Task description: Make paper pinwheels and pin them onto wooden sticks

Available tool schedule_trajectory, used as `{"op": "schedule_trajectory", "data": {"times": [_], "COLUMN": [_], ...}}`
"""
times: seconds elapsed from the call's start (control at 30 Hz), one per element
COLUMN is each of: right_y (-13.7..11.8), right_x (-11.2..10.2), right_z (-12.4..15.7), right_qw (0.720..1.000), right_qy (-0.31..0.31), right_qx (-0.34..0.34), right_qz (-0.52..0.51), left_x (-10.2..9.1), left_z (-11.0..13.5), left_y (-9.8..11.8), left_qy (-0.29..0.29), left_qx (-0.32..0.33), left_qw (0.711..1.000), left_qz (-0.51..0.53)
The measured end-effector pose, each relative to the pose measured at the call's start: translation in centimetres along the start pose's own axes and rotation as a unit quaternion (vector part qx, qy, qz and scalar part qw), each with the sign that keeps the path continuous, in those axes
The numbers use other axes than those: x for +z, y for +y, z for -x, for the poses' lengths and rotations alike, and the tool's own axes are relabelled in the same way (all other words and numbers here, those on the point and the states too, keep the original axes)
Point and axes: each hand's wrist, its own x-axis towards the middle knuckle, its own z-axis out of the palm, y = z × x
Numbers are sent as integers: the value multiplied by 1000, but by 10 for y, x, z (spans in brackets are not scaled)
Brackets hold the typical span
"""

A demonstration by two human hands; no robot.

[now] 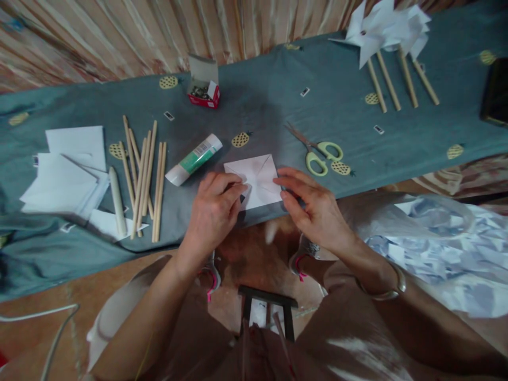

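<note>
A small white square of paper (260, 177) with diagonal creases lies at the front edge of the cloth-covered table. My left hand (218, 203) pinches its left side, thumb against bent fingers; a small dark patch shows beside the fingertips. At the right edge, my right hand (311, 203) has the paper lightly between its fingertips and thumb, the other fingers loosely extended. To the left lies a white and green glue stick (194, 160). Scissors (315, 150) with light green handles rest behind my right hand, blades partly apart.
Several wooden sticks (145, 180), a pale pointed stick (118, 203) and white paper sheets (63, 180) lie left. A red box (204, 95) of small metal pieces stands behind. Paper pinwheels (381, 32) lie back right. A bag of paper scraps (436, 243) sits right, below the table.
</note>
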Motion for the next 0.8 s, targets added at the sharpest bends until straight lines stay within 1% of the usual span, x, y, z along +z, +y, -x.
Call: {"op": "schedule_trajectory", "data": {"times": [0.13, 0.27, 0.33, 0.57, 0.73, 0.8], "right_y": [0, -1, -1, 4, 7, 7], "right_x": [1, 2, 2, 2, 2, 2], "right_z": [0, -1, -1, -1, -1, -1], "right_qw": [1000, 999, 999, 998, 997, 998], "right_qy": [-3, -13, -20, -30, -36, -34], "right_qx": [-11, -20, -22, -27, -40, -37], "right_qz": [13, 21, 23, 38, 49, 40], "left_x": [-3, -3, -1, 2, -1, -2], "left_z": [3, 5, 6, 7, 7, 8], "left_y": [14, 24, 25, 26, 26, 27], "left_qy": [-2, -55, -68, -50, -7, -2], "left_qx": [13, 26, 25, 31, 36, 32], "left_qw": [1000, 998, 997, 998, 999, 999], "left_qz": [-4, -10, -15, -15, -13, -10]}}
